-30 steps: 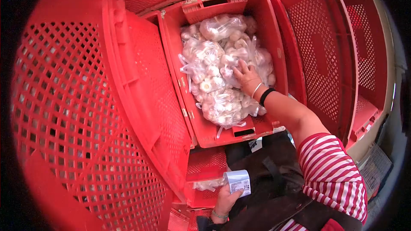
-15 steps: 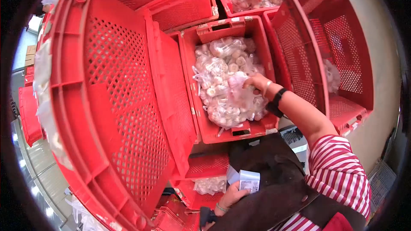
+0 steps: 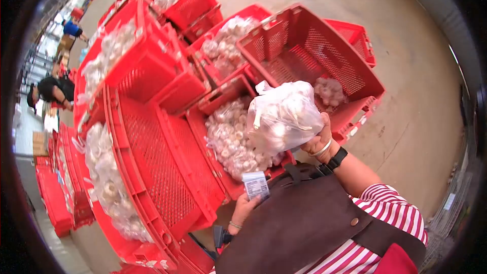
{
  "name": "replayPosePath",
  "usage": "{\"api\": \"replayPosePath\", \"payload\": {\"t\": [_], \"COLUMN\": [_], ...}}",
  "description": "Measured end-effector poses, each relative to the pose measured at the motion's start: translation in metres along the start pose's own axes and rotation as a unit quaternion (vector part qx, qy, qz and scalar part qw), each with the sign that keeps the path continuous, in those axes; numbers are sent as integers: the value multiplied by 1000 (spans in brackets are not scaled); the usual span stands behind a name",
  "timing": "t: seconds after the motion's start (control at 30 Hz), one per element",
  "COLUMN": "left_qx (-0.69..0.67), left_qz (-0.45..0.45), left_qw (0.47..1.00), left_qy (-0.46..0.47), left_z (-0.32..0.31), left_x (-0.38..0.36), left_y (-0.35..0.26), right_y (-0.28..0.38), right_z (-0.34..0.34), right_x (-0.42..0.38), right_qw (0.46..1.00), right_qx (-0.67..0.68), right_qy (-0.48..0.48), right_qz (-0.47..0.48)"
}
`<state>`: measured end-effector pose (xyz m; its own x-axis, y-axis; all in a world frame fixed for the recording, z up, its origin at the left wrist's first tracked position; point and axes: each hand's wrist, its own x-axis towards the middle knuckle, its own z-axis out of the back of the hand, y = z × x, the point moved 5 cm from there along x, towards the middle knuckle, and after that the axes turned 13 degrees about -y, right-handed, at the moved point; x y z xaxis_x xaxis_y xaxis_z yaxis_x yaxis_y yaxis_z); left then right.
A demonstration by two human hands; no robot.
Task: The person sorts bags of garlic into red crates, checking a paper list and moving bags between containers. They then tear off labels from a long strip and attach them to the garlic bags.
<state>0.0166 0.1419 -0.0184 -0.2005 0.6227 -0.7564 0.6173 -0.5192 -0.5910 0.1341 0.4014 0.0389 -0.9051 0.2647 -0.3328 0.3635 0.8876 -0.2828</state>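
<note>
My right hand (image 3: 321, 137) is closed on a clear plastic bag of garlic (image 3: 284, 116), lifted in front of me. The bag's tied top points up and away. Under it stands a red crate (image 3: 231, 87) with several more bags of garlic (image 3: 233, 139) inside, partly hidden by the raised bag. Low near my apron, my left hand (image 3: 244, 209) grips a stack of printed labels (image 3: 255, 185), its white printed face upward. Just below that hand is a black and red tool (image 3: 221, 236), mostly hidden.
To the right, a deep red crate (image 3: 332, 45) holds one bag of garlic (image 3: 329, 92). A tilted perforated crate (image 3: 152, 157) stands at left, beside further bagged garlic (image 3: 109, 187). More filled crates (image 3: 190, 7) lie beyond. Two people (image 3: 50, 90) are in the far left background.
My right hand has lifted a garlic bag out of the middle crate. My view has swung, showing more floor and crates. The left hand still holds the labels.
</note>
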Motion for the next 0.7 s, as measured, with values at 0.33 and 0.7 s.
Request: {"api": "replayPosePath", "payload": {"t": [0.33,0.7], "left_qx": [66,-130], "left_qz": [-146,-98], "left_qw": [979,981], "left_qy": [-130,-105], "left_z": [-27,-20], "left_x": [13,29], "left_y": [-81,-53], "right_y": [151,-91], "right_z": [54,-17], "right_x": [-34,47], "right_qw": [898,366], "right_qx": [-168,-850], "right_qy": [-204,203], "right_qz": [353,320]}}
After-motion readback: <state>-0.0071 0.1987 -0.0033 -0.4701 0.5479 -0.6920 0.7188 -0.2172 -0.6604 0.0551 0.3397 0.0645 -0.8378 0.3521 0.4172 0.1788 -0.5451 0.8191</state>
